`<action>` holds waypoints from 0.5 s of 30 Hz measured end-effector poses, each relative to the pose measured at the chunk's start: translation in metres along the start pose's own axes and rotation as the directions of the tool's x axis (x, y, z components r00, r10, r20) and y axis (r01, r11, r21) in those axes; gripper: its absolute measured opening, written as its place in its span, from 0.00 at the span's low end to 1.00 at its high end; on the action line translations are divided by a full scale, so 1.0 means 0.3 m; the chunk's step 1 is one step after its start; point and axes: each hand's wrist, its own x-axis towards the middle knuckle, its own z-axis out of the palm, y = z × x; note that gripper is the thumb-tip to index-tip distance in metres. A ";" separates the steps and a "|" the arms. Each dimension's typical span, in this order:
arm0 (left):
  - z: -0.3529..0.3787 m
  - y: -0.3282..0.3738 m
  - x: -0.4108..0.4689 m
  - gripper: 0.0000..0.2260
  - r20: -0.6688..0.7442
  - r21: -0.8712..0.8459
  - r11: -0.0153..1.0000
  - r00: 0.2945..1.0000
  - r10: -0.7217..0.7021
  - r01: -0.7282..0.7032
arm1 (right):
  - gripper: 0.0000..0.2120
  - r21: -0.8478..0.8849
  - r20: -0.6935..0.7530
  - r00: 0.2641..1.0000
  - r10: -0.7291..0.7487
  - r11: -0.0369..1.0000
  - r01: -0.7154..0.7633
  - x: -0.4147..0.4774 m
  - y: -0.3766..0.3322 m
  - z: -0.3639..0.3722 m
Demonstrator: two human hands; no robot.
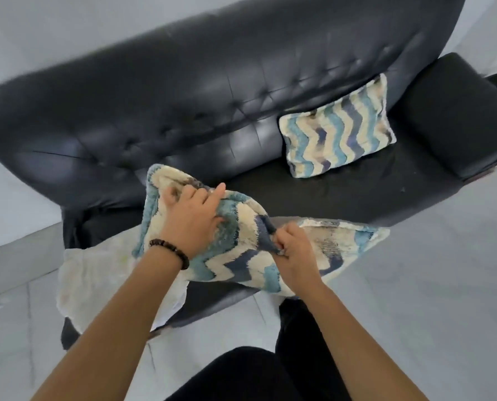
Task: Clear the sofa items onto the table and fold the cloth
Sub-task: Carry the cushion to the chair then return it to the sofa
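Altogether three cushions, left hand [189, 218] gripping first cushion [233, 267], right hand [295, 257] pinching second cushion [337, 247], third cushion [337, 131] on sofa [183, 96], one cloth [96, 273].

No readable txt, labels, brands or nos. on sofa [241, 96], held cushion [241, 256] or elsewhere.

the sofa [212, 91] is black. both cushions, the near one [241, 256] and the far one [337, 128], show cream, teal and navy zigzags. the cloth [96, 279] is cream.

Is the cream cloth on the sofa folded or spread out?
Spread out, not folded: the cream cloth lies loose and hangs over the front edge of the sofa seat.
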 end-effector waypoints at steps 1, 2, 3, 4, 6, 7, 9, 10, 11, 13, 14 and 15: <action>0.013 0.012 0.058 0.23 0.058 -0.001 0.999 0.998 -0.039 0.039 | 0.19 -0.011 0.041 0.998 -0.037 0.999 0.037 0.069 0.049 -0.017; 0.031 0.018 0.121 0.20 0.085 -0.020 0.997 0.994 -0.075 0.077 | 0.17 -0.028 0.079 0.994 -0.076 0.997 0.079 0.145 0.095 -0.035; 0.049 0.021 0.185 0.17 0.095 -0.052 0.992 0.989 -0.109 0.115 | 0.16 -0.046 0.112 0.987 -0.113 0.992 0.119 0.228 0.144 -0.054; 0.072 0.021 0.242 0.13 0.099 -0.095 0.982 0.983 -0.151 0.161 | 0.15 -0.066 0.143 0.979 -0.145 0.986 0.156 0.315 0.187 -0.068; 0.138 0.009 0.321 0.09 0.079 -0.182 0.951 0.967 -0.240 0.251 | 0.16 -0.088 0.208 0.956 -0.206 0.970 0.228 0.481 0.250 -0.066; 0.179 0.000 0.343 0.08 0.055 -0.221 0.934 0.959 -0.277 0.282 | 0.18 -0.094 0.247 0.938 -0.242 0.958 0.272 0.547 0.275 -0.050; 0.265 -0.025 0.378 0.07 0.012 -0.266 0.913 0.948 -0.318 0.310 | 0.21 -0.103 0.325 0.899 -0.294 0.934 0.343 0.651 0.323 0.003; 0.308 -0.046 0.400 0.08 -0.010 -0.272 0.911 0.946 -0.325 0.310 | 0.22 -0.111 0.351 0.885 -0.306 0.925 0.364 0.697 0.346 0.036; 0.353 -0.073 0.433 0.08 -0.035 -0.274 0.911 0.943 -0.330 0.309 | 0.22 -0.123 0.368 0.873 -0.320 0.914 0.387 0.749 0.376 0.080; 0.422 -0.134 0.499 0.11 -0.080 -0.274 0.911 0.936 -0.342 0.309 | 0.19 -0.159 0.364 0.866 -0.342 0.893 0.420 0.846 0.413 0.156; 0.464 -0.171 0.537 0.13 -0.099 -0.268 0.909 0.929 -0.355 0.319 | 0.18 -0.171 0.354 0.865 -0.355 0.885 0.433 0.899 0.428 0.199; 0.507 -0.207 0.572 0.14 -0.121 -0.263 0.907 0.922 -0.368 0.328 | 0.17 -0.177 0.350 0.860 -0.371 0.876 0.449 0.947 0.440 0.241</action>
